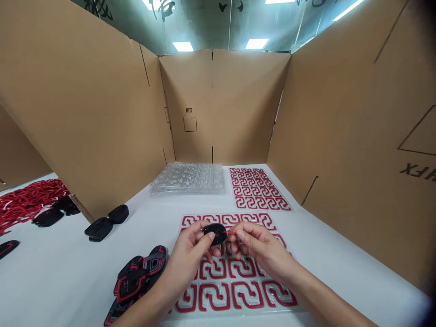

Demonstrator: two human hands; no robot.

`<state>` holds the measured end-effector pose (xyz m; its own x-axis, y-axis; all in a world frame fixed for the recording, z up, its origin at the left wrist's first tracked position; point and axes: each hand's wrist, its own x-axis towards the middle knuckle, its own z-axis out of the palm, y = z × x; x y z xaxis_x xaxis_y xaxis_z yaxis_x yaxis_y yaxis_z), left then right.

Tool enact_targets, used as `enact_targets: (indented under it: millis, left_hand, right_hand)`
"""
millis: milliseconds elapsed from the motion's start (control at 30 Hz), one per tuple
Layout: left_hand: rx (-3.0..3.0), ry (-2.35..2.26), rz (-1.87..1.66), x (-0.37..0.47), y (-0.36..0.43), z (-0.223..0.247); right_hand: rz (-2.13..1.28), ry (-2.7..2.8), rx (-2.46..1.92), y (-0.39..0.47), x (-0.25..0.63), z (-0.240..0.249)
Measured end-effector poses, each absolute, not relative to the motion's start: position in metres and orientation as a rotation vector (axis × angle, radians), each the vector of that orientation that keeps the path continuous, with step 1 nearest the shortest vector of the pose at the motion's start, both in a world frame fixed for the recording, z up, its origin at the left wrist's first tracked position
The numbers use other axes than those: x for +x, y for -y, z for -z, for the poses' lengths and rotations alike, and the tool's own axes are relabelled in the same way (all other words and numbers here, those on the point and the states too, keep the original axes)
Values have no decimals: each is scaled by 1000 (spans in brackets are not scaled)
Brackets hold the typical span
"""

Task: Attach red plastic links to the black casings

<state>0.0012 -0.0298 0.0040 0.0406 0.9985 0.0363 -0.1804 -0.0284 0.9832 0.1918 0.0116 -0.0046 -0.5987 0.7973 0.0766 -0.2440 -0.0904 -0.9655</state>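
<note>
My left hand [195, 247] grips a small black oval plastic shell [214, 234] between thumb and fingers. With thumb and forefinger, my right hand [260, 245] pinches a thin red strip [230, 233], whose left end meets the shell's right edge. Whether the strip sits in a groove there is too small to tell. Both hands are above a clear tray [221, 314] filled with rows of curved red strips. Left of my left forearm lies a pile of black shells with red trim [131, 284], partly hidden by that arm.
Cardboard walls [225, 104] enclose the white table on three sides. A stack of clear plastic trays [189, 178] lies at the back, beside another tray of red strips [260, 188]. Plain black shells [98, 229] and a heap of red strips [30, 200] are on the left.
</note>
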Motion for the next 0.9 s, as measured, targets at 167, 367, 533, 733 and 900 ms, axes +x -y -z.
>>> enact_targets:
  millis: [167,367,533,733,900]
  left_hand:
    - [985,-965,-1253,1,26,1]
    - [850,-810,-1147,6,25,9]
    - [911,-756,-959,9,28,7]
    - [795,-710,-1014,2,27,5]
    - [863,-720,-1001,2,29,6]
  right_hand:
    - [-1769,1435,-636,-11,191,4]
    - [-1667,1474,-700,-16,192,15]
    - [-1744,1505,-655,-15,193,18]
    - [-1847,1369,-598,-8,188,5]
    - [-1835,1290,-594,-5,186,0]
